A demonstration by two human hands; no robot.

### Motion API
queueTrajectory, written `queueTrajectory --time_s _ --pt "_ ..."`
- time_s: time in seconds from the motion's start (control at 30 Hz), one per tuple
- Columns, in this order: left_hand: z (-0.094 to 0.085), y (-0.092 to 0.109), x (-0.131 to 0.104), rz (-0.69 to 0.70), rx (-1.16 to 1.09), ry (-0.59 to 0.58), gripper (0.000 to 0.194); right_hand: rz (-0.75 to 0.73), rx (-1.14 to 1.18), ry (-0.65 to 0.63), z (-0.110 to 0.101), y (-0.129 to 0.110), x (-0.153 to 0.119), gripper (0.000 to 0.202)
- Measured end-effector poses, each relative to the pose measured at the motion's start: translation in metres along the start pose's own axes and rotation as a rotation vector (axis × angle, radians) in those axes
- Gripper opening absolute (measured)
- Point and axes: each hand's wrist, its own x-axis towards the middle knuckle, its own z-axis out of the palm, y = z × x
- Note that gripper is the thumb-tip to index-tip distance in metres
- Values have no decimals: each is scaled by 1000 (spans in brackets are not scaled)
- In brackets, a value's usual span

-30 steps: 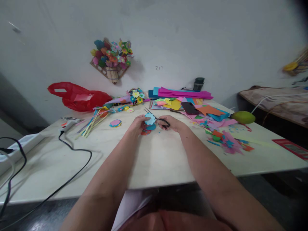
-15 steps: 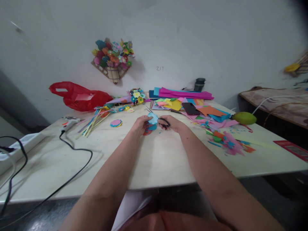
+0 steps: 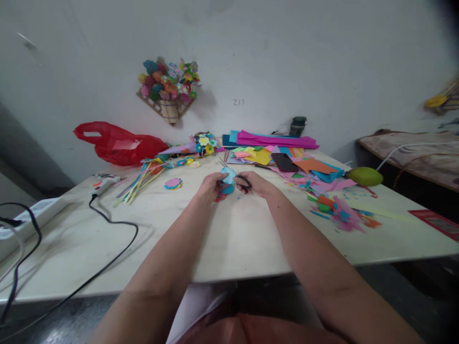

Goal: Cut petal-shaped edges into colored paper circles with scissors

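Over the middle of the table my left hand (image 3: 210, 186) pinches a light blue flower cutout (image 3: 228, 175) with a scalloped edge. Darker blue and red pieces (image 3: 225, 189) show just below it, by the same fingers; whether they are held or lie on the table I cannot tell. My right hand (image 3: 251, 183) is closed around the black handles of a pair of scissors (image 3: 244, 181). The blades pass behind the cutout, and their tips point up and away beyond it. To the left lies a small stack of scalloped cutouts (image 3: 173, 183), pink on top.
A glue gun (image 3: 105, 181) with a black cord and a white power strip (image 3: 36, 217) are at left. Behind are paper strips (image 3: 143, 179), a red bag (image 3: 122, 145) and foam flowers (image 3: 204, 142). At right lie coloured scraps (image 3: 342, 212), a phone (image 3: 284, 162) and a green fruit (image 3: 365, 176).
Both hands stay nearly in place, with the light blue cutout and scissors shifting very slightly. The scissor tips appear a little higher beyond the cutout.
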Motion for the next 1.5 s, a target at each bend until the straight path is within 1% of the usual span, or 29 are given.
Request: queueTrajectory --time_s 0.23,0.53,0.73,0.9,1.1,1.37,1.5 --pt "-3 1 2 10 18 5 16 -27 13 -14 -3 6 4 23" --pt "-12 5 6 -24 31 -66 23 -29 -6 -29 -3 5 2 26" --pt "-16 6 8 -51 49 -89 26 -23 -17 -39 -4 5 3 31" --pt "-18 7 7 -39 78 -84 22 -22 -35 -31 -3 3 1 28" --pt "-20 9 8 -60 110 -100 18 -28 -72 -44 -3 2 0 29" --pt "-22 10 8 -55 132 -102 15 -11 -94 -33 -3 0 -1 24" --pt "-22 10 6 -46 154 -104 14 -2 -100 -35 -3 -1 -2 25"
